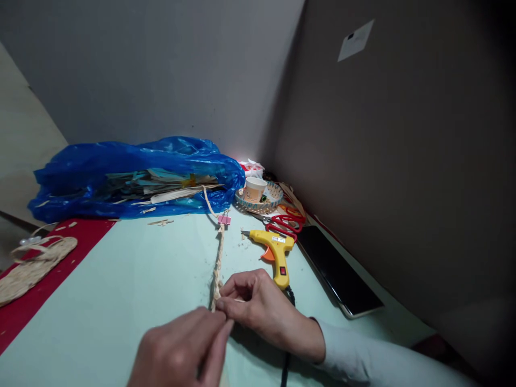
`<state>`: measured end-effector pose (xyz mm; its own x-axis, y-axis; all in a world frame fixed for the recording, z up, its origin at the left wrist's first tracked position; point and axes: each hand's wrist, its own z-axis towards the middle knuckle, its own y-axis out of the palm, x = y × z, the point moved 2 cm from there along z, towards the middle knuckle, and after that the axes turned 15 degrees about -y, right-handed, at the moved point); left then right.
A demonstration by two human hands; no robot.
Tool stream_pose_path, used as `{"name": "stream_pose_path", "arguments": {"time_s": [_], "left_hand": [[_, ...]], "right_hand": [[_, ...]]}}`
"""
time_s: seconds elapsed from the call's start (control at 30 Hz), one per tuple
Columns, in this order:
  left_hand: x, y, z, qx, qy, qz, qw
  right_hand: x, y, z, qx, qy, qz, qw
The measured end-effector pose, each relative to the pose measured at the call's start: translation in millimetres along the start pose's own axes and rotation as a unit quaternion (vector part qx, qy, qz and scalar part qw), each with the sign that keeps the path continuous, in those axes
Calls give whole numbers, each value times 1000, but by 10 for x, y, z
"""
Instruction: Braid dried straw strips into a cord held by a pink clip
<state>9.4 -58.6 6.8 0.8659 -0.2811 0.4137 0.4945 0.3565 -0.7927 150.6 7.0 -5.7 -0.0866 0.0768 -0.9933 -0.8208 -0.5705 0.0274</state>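
Braided straw cord (218, 263), flat on the table, running toward 12 o'clock to a pink binder clip (224, 219), near end pinched by left hand (181, 349) and right hand (258, 306), both closed on it; yellow glue gun (276, 252) at 2 o'clock, blue plastic bag (133, 177) at 11.

Blue plastic bag (121, 177): 11 o'clock, far table edge, lying on its side, filled with flat strips.
Woven tray (274, 196): 1 o'clock, just right of the bag.
Paper cup (255, 189): upright in the tray.
Red scissors (286, 223): 1 o'clock, below the tray.
Yellow glue gun (276, 252): 2 o'clock, nozzle pointing left.
Dark flat device (336, 271): 3 o'clock, along the wall.
Straw sandal (32, 266): 9 o'clock, on the red mat (80, 236).
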Motion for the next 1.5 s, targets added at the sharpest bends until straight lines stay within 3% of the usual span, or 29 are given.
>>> {"name": "stream_pose_path", "arguments": {"time_s": [0.07, 0.13, 0.23, 0.27, 0.33, 0.5, 0.67, 0.77, 1.13, 1.27, 1.33, 1.5], "left_hand": [[-141, -57, 124, -68, -202, -105, 971], [-249, -61, 211, -141, -358, -238, 892], [-263, 17, 264, -284, -436, -441, 731], [-247, 38, 267, -310, -441, -476, 694], [-219, 61, 267, -327, -452, -503, 660], [-209, 43, 293, -348, -437, -507, 657], [-248, 38, 306, -356, -434, -533, 633], [-263, 55, 294, -361, -423, -527, 642], [-247, 171, 255, -323, -413, -545, 655], [-256, 137, 272, -324, -425, -563, 631], [-272, 108, 289, -338, -417, -545, 644], [-283, 21, 299, -326, -374, -442, 747]], "right_hand": [[-49, 0, 1, 3, 0, 29, 1000], [-93, -4, 3, 4, 3, 53, 999], [-124, -17, 9, 3, 0, 96, 995], [-126, -23, 12, 3, -2, 106, 994], [-126, -38, 18, 0, -5, 110, 994], [-155, -63, 27, -12, 2, 92, 996], [-180, -65, 27, -14, 24, 97, 995], [-162, -64, 35, -19, 34, 96, 995], [-79, -38, 22, -6, -27, 94, 995], [-51, -48, 5, -10, -59, 5, 998], [-47, -52, 0, -25, -73, -39, 996], [-31, -45, -13, -62, -72, -72, 993]]}}
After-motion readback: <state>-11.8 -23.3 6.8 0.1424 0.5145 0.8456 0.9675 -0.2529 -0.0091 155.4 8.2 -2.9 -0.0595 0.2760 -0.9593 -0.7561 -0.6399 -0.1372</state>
